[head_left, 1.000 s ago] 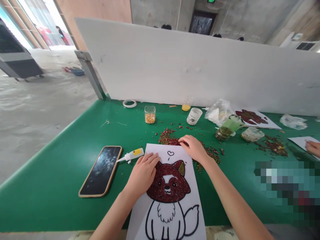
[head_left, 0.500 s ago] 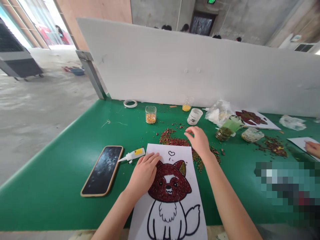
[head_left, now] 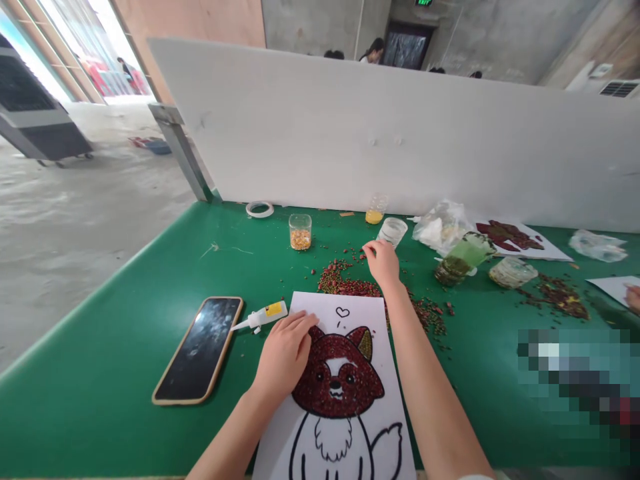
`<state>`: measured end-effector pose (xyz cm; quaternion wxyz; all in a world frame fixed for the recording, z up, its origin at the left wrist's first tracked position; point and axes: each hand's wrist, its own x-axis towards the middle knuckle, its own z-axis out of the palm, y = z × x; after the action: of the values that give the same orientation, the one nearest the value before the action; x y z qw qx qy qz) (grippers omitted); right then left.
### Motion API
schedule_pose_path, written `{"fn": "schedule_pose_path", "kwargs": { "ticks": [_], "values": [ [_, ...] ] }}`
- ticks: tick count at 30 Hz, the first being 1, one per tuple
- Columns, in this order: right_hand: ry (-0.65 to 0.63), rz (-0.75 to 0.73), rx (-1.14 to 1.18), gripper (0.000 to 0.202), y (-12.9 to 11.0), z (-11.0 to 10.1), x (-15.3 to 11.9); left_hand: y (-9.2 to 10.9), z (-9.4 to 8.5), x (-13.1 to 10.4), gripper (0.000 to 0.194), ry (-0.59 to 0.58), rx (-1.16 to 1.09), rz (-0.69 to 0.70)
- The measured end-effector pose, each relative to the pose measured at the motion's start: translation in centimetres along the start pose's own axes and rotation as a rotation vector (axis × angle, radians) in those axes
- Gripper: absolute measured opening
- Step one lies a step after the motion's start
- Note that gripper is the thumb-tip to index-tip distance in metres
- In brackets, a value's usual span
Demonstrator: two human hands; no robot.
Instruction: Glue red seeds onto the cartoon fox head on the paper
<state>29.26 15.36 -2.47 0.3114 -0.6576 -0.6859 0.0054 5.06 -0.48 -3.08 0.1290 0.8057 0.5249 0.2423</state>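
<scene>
My left hand (head_left: 286, 350) lies flat on the left edge of a white drawing sheet (head_left: 280, 440), its fingertips by the ear of the outlined animal. The animal's head (head_left: 334, 373) is covered in dark red grains, while its body and tail are bare line drawing. Over the far side of a scattered pile of red and green beans (head_left: 345, 280) is my right hand (head_left: 384, 265), thumb and fingers pinched together. Whatever they hold is too small to make out. A clear plastic cup (head_left: 393, 230) stands just behind that hand.
Left of the sheet lie a glue bottle (head_left: 265, 315) and a phone (head_left: 200, 350). Farther back are a tape roll (head_left: 259, 209), a cup of yellow kernels (head_left: 301, 233) and a green-sided container (head_left: 463, 257). A white partition (head_left: 380, 133) lines the table's back. Another person's hand (head_left: 633, 298) shows at right.
My right hand has moved away from me and slightly left, from the beans beside the sheet toward the clear cup. The left hand stays on the sheet. The view has shifted slightly.
</scene>
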Motion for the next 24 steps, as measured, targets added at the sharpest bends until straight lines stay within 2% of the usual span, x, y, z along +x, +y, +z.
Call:
{"fn": "schedule_pose_path", "kwargs": {
  "ticks": [6, 12, 19, 24],
  "values": [
    [-0.129, 0.029, 0.085, 0.024, 3.5, -0.7, 0.0, 0.0, 0.4, 0.0, 0.033, 0.033, -0.019, 0.003],
    [-0.204, 0.036, 0.146, 0.038, 4.8, -0.5, -0.2, 0.1, 0.2, 0.0, 0.03, 0.028, -0.015, 0.009],
    [-0.2, 0.048, 0.165, 0.039, 6.0, -0.9, -0.3, 0.1, 0.2, 0.1, 0.03, 0.018, -0.016, 0.003],
    [-0.099, 0.054, 0.171, 0.037, 6.7, -1.5, -0.5, 0.1, 0.3, 0.0, 0.029, 0.019, -0.008, 0.015]
  ]
}}
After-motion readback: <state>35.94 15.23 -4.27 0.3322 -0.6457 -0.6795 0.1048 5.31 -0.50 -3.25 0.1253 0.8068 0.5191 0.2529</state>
